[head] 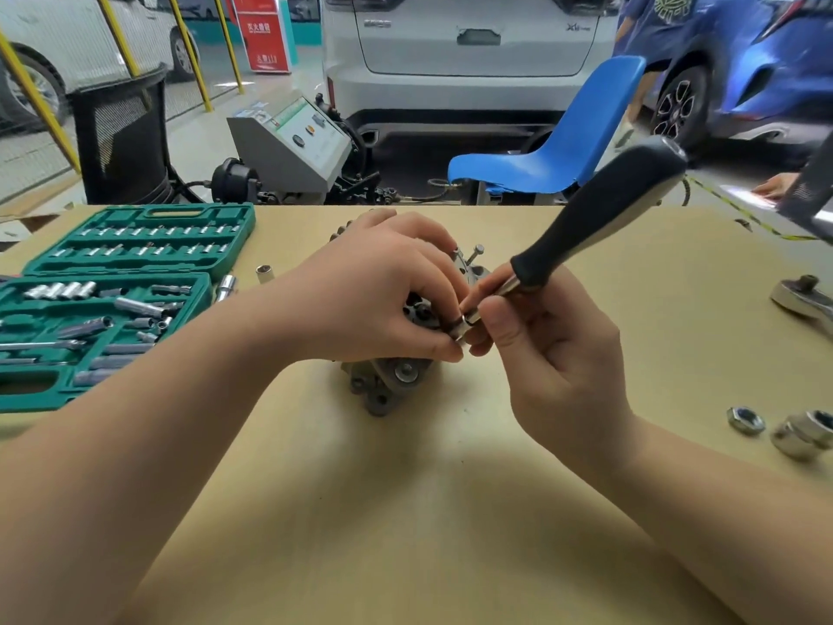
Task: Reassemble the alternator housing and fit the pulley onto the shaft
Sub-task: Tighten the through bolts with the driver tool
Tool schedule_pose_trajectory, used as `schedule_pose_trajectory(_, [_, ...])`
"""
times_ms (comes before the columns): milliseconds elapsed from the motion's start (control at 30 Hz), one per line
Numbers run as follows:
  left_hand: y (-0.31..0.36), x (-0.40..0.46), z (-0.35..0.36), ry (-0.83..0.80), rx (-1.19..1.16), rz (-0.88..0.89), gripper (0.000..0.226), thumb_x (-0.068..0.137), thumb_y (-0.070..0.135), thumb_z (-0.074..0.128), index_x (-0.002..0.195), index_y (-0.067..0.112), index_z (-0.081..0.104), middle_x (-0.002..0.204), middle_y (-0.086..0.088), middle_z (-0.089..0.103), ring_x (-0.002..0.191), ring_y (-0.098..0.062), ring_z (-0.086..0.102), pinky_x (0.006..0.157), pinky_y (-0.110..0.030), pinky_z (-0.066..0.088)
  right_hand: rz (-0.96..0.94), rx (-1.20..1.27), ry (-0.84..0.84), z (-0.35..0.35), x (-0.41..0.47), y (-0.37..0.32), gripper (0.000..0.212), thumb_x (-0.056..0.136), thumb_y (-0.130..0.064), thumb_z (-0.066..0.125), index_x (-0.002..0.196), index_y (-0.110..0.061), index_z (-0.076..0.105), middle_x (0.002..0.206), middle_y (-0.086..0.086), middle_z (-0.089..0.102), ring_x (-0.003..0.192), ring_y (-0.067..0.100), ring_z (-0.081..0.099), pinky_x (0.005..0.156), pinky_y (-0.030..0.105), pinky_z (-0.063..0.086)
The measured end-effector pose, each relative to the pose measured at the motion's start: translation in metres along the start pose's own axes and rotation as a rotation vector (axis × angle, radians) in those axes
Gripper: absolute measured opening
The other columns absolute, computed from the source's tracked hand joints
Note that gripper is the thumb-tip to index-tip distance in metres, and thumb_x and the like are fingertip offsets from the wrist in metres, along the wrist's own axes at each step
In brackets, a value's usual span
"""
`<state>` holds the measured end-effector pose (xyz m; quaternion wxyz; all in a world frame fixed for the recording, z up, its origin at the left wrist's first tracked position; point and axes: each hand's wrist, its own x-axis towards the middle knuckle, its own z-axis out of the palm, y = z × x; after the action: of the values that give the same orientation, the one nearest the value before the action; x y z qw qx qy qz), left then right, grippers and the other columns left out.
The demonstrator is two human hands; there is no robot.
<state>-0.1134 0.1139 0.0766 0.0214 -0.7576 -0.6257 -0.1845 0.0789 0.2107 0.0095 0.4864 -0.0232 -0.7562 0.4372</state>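
Grey cast metal of the alternator [383,385] is showing mid-table, most of it lying hidden under the person's hands. The table [405,512] is carrying a tan covering. The left hand [374,290] is curling over the top of the alternator, its fingertips pinching a small socket [460,329] at the tip of the driver. The right hand [541,349] is pinching the driver [599,218] by its metal shank just below the black grip, index finger and thumb closing on it, the other fingers loosely bent. The driver's handle is pointing up and away to the right. A long bolt [474,253] is standing proud of the housing just behind the left hand.

A green socket case [112,300] is lying open at the left of the table, sockets and bits sitting in its slots. Two loose sockets [245,279] are standing just beside the case. A ratchet [802,300] is lying at the right edge. A nut [746,419] and two larger metal fittings [804,433] are resting near the right forearm. I cannot tell where the pulley is.
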Motion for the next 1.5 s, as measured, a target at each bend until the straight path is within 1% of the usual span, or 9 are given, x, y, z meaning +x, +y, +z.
schedule_pose_trajectory(167, [-0.001,0.001,0.002,0.015,-0.002,0.016,0.024,0.079,0.062,0.079,0.083,0.039,0.083,0.101,0.039,0.067,0.133,-0.007,0.052,0.118,-0.056,0.031,0.014,-0.004,-0.012,0.000,0.002,-0.002,0.012,0.106,-0.001,0.053,0.114,-0.005,0.061,0.095,0.006,0.068,0.076,0.024,0.069,0.072,0.035,0.061])
schedule_pose_trajectory(667, [-0.005,0.002,0.001,-0.003,-0.098,-0.010,0.040,0.076,0.074,0.072,0.091,0.040,0.086,0.101,0.050,0.063,0.131,0.008,0.046,0.119,-0.041,0.030,0.060,-0.035,0.021,0.001,0.001,-0.008,0.008,0.103,-0.018,0.064,0.110,-0.019,0.066,0.092,0.000,0.072,0.081,0.023,0.072,0.071,0.049,0.061])
schedule_pose_trajectory(800, [-0.006,0.001,-0.002,-0.037,-0.057,0.030,0.025,0.084,0.062,0.075,0.091,0.039,0.084,0.108,0.046,0.063,0.134,-0.004,0.048,0.120,-0.054,0.028,0.048,-0.021,0.030,0.002,0.001,-0.008,0.011,0.102,-0.027,0.064,0.113,-0.028,0.069,0.095,-0.007,0.073,0.084,0.022,0.072,0.072,0.046,0.061])
schedule_pose_trajectory(967, [-0.007,0.003,-0.003,-0.084,-0.022,0.048,0.011,0.087,0.062,0.069,0.092,0.052,0.072,0.110,0.048,0.058,0.134,-0.001,0.042,0.123,-0.049,0.022,-0.022,0.080,0.001,-0.002,0.006,-0.015,0.039,0.109,-0.022,0.051,0.135,-0.051,0.054,0.108,0.005,0.071,0.097,0.026,0.069,0.079,0.043,0.056])
schedule_pose_trajectory(1067, [-0.010,0.003,-0.003,-0.081,-0.031,0.049,0.021,0.088,0.070,0.067,0.095,0.051,0.074,0.109,0.050,0.055,0.132,0.005,0.037,0.118,-0.036,0.018,-0.089,0.099,-0.037,-0.009,0.010,-0.022,0.039,0.111,-0.027,0.052,0.145,-0.045,0.048,0.119,0.003,0.069,0.108,0.027,0.068,0.084,0.039,0.055])
schedule_pose_trajectory(1133, [-0.012,0.004,-0.003,-0.081,-0.024,0.049,0.030,0.090,0.069,0.067,0.098,0.044,0.080,0.108,0.053,0.052,0.130,0.007,0.036,0.116,-0.034,0.017,-0.133,0.150,-0.034,-0.014,0.015,-0.029,0.044,0.110,-0.020,0.048,0.154,-0.025,0.041,0.125,0.013,0.065,0.111,0.033,0.066,0.087,0.038,0.055])
schedule_pose_trajectory(1233, [-0.014,0.004,0.000,-0.072,0.010,0.058,0.030,0.089,0.063,0.067,0.098,0.040,0.082,0.107,0.055,0.050,0.129,0.011,0.034,0.117,-0.033,0.018,-0.218,0.117,-0.021,-0.024,0.032,-0.046,0.059,0.106,-0.007,0.042,0.160,-0.008,0.018,0.126,0.023,0.063,0.112,0.041,0.064,0.087,0.049,0.057])
schedule_pose_trajectory(1367, [-0.011,0.000,-0.001,-0.061,0.005,0.055,0.027,0.090,0.061,0.072,0.097,0.038,0.083,0.121,0.036,0.066,0.133,0.005,0.038,0.121,-0.044,0.020,-0.215,-0.212,-0.365,-0.049,0.076,-0.081,0.037,0.105,-0.006,0.053,0.141,-0.012,0.048,0.108,0.011,0.069,0.103,0.035,0.070,0.079,0.058,0.057])
schedule_pose_trajectory(1500, [-0.004,0.001,-0.006,-0.082,-0.008,0.033,0.012,0.093,0.058,0.076,0.090,0.046,0.077,0.122,0.038,0.065,0.137,-0.004,0.045,0.123,-0.053,0.021,-0.053,-0.579,-0.641,-0.079,0.121,-0.124,0.033,0.096,-0.026,0.066,0.128,-0.030,0.071,0.107,-0.019,0.077,0.105,0.008,0.074,0.085,0.028,0.058])
